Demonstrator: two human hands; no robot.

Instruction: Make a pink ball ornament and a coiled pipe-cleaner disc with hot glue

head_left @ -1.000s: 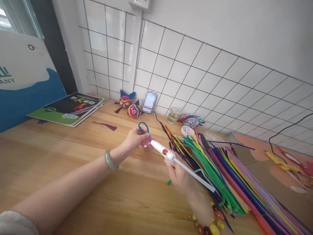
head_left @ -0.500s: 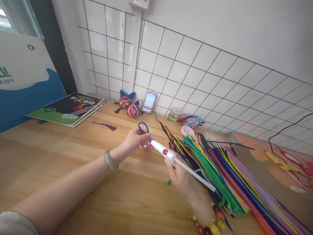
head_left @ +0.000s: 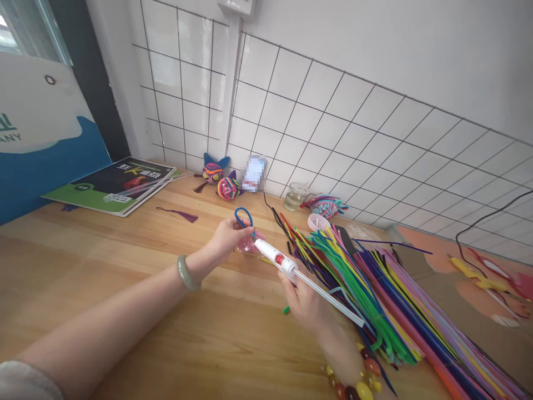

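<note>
My left hand (head_left: pixel 228 240) pinches a blue pipe cleaner (head_left: pixel 244 211) that is bent into a loop standing above the fingers. Wrapped round the grip of a white hot glue gun (head_left: pixel 272 254), my right hand (head_left: pixel 303 294) points its nozzle at the lower end of the loop. A clear glue stick (head_left: pixel 328 297) juts out of the gun's back end. Just behind and below the nozzle lies a pink, shiny see-through item (head_left: pixel 246 244), partly hidden by the left hand; its kind is unclear.
Bundles of coloured pipe cleaners (head_left: pixel 358 289) cover the right side. Along the wall stand two striped ornaments (head_left: pixel 228 189), a phone (head_left: pixel 254 173), a glass jar (head_left: pixel 295 197) and a pink round container (head_left: pixel 318 222). A purple tassel (head_left: pixel 183 214) and a book (head_left: pixel 116 186) lie left.
The glue gun and my right hand have shifted very slightly to the left, nearer the loop's lower end. My left hand keeps its hold on the blue pipe cleaner.
</note>
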